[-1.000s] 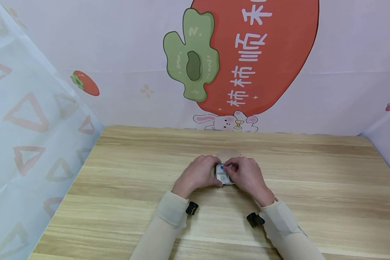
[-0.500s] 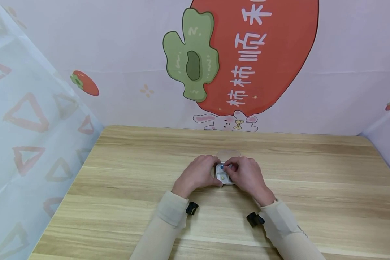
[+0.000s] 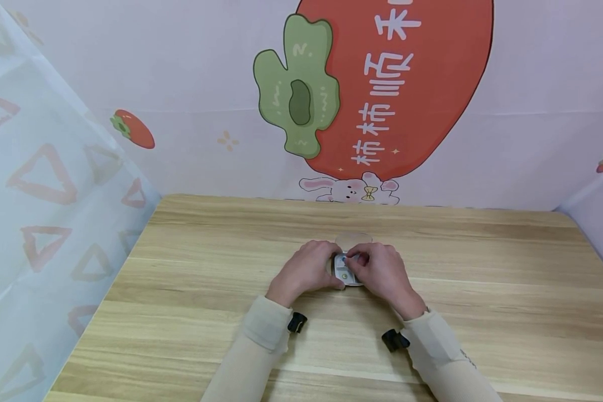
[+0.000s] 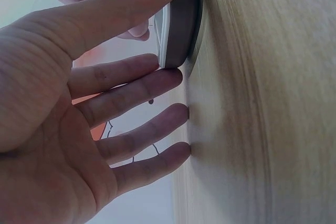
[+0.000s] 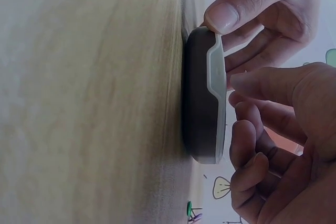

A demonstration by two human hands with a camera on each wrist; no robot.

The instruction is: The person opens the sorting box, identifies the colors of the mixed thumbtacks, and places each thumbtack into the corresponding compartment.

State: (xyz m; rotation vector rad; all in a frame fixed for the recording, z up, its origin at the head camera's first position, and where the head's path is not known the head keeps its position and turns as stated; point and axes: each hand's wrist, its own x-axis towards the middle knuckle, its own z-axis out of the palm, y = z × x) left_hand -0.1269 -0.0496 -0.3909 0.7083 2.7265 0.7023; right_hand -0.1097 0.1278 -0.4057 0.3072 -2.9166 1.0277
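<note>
A small pill box (image 3: 345,272) with a white divided inside and a dark outer shell stands on the table, its clear lid (image 3: 354,240) tipped back behind it. My left hand (image 3: 309,271) grips the box from the left, thumb at the near edge and fingers at the far edge. Over the box, my right hand (image 3: 382,271) pinches with thumb and index finger at a small blue pill (image 3: 344,259) in a far compartment, mostly hidden by the fingertips. A yellowish pill (image 3: 344,276) lies in a near compartment. The right hand covers the box's right side.
The wooden table (image 3: 206,268) reaches back to a printed cloth wall (image 3: 206,67). Another patterned cloth (image 3: 45,223) borders the left side. Black wrist cameras (image 3: 296,322) sit at both cuffs.
Both hands stay almost still on the pill box. Slightly less of the blue pill shows beside the right fingertips than before.
</note>
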